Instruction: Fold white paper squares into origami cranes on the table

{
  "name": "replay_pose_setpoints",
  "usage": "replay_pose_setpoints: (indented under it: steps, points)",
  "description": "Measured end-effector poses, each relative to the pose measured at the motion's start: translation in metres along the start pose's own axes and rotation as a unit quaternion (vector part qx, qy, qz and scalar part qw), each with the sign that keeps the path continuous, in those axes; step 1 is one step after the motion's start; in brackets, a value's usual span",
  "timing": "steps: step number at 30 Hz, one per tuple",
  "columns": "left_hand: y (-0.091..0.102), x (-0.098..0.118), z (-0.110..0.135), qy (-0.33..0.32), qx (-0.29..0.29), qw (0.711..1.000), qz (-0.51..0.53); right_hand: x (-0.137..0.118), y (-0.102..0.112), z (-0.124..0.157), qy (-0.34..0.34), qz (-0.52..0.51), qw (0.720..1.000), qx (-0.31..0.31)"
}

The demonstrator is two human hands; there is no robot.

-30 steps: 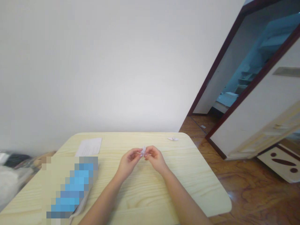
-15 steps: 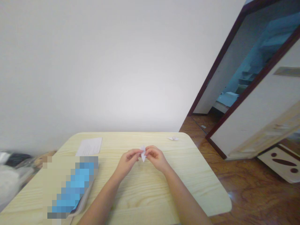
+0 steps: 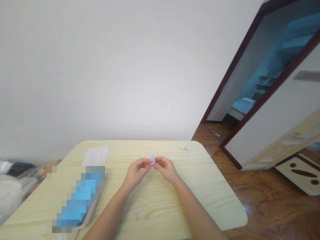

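Note:
A small piece of folded white paper (image 3: pixel 152 160) is held up over the middle of the table. My left hand (image 3: pixel 135 171) pinches its left side between thumb and fingertips. From the right, my right hand (image 3: pixel 166 169) grips the other side the same way, so both hands are closed on it. The fingertips cover part of the paper, and its folds are too small to make out fully. Farther back to the right, a small white folded-paper figure (image 3: pixel 185 147) with two pointed ends lies on the table.
The light wood-grain table (image 3: pixel 150 213) stands against a white wall (image 3: pixel 125 66). A white printed sheet (image 3: pixel 97 155) lies at its back left. Nearer on the left is a blurred blue item (image 3: pixel 77 203). Beyond the right edge are a wooden floor (image 3: pixel 265 203) and a doorway.
The paper's long lower point, which hung down between my hands, no longer shows; the paper now looks shorter below. My hands have hardly moved.

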State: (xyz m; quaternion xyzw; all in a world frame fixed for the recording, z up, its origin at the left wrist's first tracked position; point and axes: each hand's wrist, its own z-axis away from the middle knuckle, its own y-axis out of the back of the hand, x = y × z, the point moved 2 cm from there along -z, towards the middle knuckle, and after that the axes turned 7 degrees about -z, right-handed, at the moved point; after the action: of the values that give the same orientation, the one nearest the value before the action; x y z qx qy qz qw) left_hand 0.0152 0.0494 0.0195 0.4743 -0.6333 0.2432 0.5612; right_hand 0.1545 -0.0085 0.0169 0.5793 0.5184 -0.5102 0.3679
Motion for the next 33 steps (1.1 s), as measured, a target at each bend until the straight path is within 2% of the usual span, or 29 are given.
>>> replay_pose_setpoints:
  steps: [7, 13, 21, 24, 27, 29, 33]
  points:
    - [-0.004, 0.004, 0.001, 0.026, -0.016, 0.997, 0.074, -0.003, 0.001, 0.000, 0.002, 0.041, 0.998, 0.040]
    - [-0.004, 0.004, 0.000, 0.040, 0.002, 0.996, 0.085, -0.006, 0.000, 0.001, 0.008, 0.071, 0.996, 0.055]
    - [-0.008, 0.001, 0.003, -0.024, 0.056, 0.998, 0.030, -0.003, -0.007, 0.003, -0.008, 0.083, 0.992, 0.099]
    - [-0.006, 0.003, 0.004, -0.051, 0.077, 0.994, -0.052, 0.005, -0.007, 0.001, -0.026, 0.055, 0.993, 0.105]
    - [-0.003, 0.007, 0.005, -0.082, 0.085, 0.985, -0.126, 0.009, -0.006, -0.001, -0.016, 0.029, 0.996, 0.086]
    - [-0.002, 0.008, 0.005, -0.074, 0.075, 0.987, -0.120, 0.008, -0.005, -0.001, -0.008, 0.020, 0.997, 0.072]
    - [-0.003, 0.003, 0.004, -0.016, 0.045, 0.997, -0.067, 0.003, -0.003, 0.001, 0.008, 0.034, 0.998, 0.057]
